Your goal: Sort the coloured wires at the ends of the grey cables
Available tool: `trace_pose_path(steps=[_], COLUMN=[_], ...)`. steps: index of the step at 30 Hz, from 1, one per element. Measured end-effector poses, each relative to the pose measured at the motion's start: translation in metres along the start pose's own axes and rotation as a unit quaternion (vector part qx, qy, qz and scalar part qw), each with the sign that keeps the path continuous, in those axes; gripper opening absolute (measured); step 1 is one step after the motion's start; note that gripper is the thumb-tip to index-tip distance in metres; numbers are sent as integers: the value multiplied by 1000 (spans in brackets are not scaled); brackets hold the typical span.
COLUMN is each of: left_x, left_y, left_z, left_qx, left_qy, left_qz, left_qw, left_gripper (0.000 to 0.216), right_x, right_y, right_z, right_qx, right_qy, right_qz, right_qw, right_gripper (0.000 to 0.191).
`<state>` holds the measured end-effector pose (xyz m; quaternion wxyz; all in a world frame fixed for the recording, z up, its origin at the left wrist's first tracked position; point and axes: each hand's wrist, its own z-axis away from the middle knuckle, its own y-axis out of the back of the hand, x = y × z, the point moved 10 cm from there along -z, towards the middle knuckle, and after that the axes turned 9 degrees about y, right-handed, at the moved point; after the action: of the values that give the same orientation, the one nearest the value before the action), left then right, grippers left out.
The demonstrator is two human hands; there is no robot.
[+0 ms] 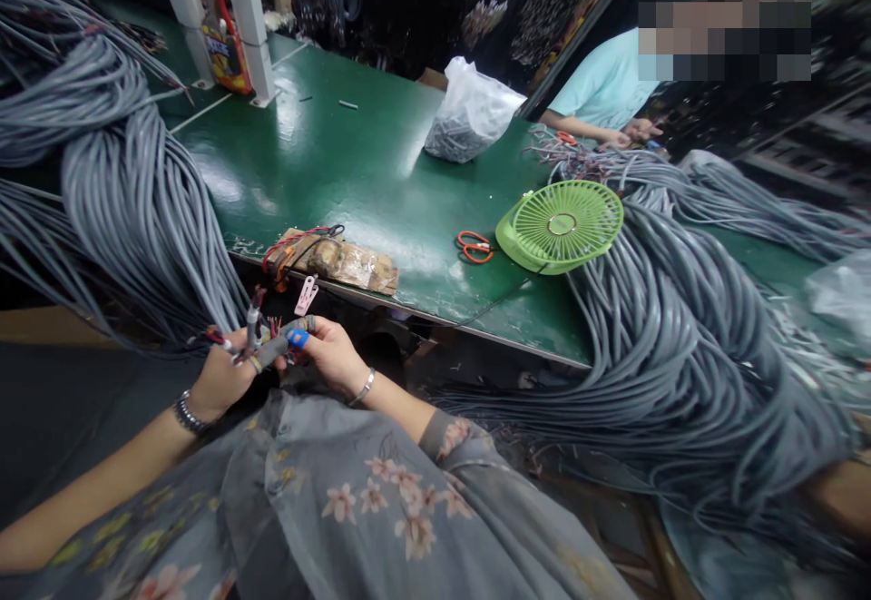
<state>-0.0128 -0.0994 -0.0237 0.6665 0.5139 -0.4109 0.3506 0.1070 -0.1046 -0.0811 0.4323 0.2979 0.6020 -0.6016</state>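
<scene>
Two big bundles of grey cables (680,355) hang over the green table (354,164); their ends are cut off by the picture edges. On the table stand a green fan (562,223), a white plastic bag (469,114), a taped wooden block with wires (340,260) and orange scissors (474,246). Beyond the fan, another person's hands (630,134) are partly hidden by cables. Low, in front of the table edge, the left hand (221,382) and right hand (330,355) both close around one short grey cable end (282,343). Its coloured wires are too small to make out.
</scene>
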Motion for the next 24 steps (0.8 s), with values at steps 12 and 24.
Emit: trace_pose_path(steps=[12, 24], left_x=[-7, 15], left_y=[4, -13], left_z=[3, -9], left_qx=[32, -29], left_qy=[1, 37], left_qz=[35, 162], left_qw=[999, 986], left_gripper=[36, 31], right_x=[14, -8], right_y=[12, 23], right_z=[-6, -39], right_qx=[45, 37], right_qy=[-26, 38], right_qz=[-63, -23], right_qw=[997, 998], right_gripper=[31, 46])
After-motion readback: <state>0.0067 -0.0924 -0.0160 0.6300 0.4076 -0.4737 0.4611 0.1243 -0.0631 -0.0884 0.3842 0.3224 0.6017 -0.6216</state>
